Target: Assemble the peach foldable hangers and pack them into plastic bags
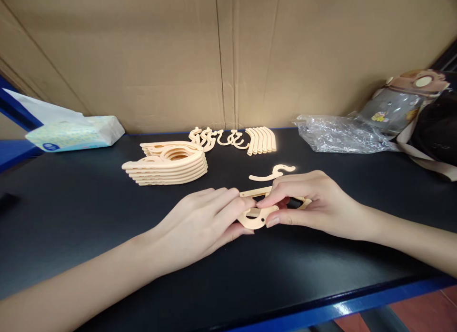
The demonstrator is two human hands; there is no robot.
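My left hand (pixel 210 217) is closed on a beige plastic folding hanger (pixel 252 221), gripping its left side just above the black table. From the right, my right hand (pixel 310 206) pinches the same hanger between thumb and fingers. Parts of the hanger are hidden behind my fingers. Just beyond my right hand lies a loose beige hook piece (pixel 273 173). Farther left stands a stack of matching beige hanger bodies (pixel 167 172).
At the back lie several more hook pieces (pixel 203 139) and a row of curved beige arms (pixel 262 140). A tissue pack (pixel 82 134) sits far left. To the right are a clear plastic bag (pixel 335 134), a bottle (pixel 396 105) and a dark bag (pixel 437 127). Cardboard (pixel 143 60) backs the table (pixel 214 284).
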